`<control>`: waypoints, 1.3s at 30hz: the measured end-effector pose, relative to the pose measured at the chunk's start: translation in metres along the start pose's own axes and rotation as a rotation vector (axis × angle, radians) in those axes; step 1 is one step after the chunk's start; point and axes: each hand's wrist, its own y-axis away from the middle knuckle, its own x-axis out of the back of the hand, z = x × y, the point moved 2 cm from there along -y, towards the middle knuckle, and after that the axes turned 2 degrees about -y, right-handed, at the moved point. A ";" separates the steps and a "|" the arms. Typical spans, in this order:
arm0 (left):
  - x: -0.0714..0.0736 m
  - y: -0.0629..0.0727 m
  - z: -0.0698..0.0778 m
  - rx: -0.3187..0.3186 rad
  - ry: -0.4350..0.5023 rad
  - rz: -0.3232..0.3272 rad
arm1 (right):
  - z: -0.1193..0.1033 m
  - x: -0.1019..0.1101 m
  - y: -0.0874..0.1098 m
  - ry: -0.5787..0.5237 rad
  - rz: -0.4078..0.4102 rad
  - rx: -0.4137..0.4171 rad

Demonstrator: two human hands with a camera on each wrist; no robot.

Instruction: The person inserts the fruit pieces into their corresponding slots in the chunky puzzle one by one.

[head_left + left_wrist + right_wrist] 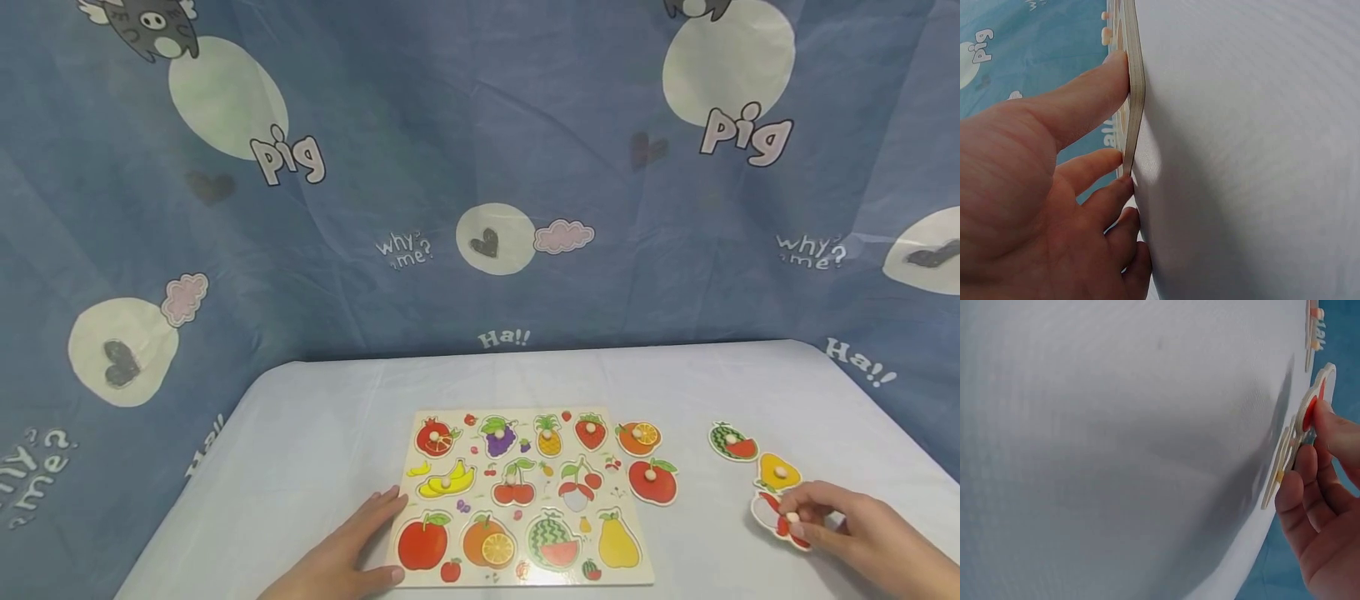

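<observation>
Blue cloth behind and at both sides, printed with grey pigs, pale ovals, hearts and white lettering. Below it, white-covered worktop. On that, at near centre, puzzle board lying flat, with three rows of fruit pictures. Against its left edge, left hand, fingers spread and fairly straight, thumb and fingertips touching the edge without closing round it. Well to the right, right hand, fingers curled, thumb and forefinger pinching red-and-white piece by its small knob. In the right wrist view, seen nearly edge-on; whether clear of the white cover, cannot tell. Just beyond it, yellow pear piece; whether touching or overlapped, cannot tell. Farther back, watermelon piece near the pear. Just beside the board's right edge, apple piece, with orange piece behind it. On the board, knobs standing on pomegranate, grapes, pineapple, strawberry, bananas and one cherry pair; plain printed apple, orange, watermelon and pear along the near row, and knobless red-and-white shape at the right end of the middle row.
</observation>
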 end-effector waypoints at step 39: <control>0.000 0.000 -0.002 -0.016 -0.004 0.001 | -0.031 -0.008 -0.025 -0.021 0.223 0.083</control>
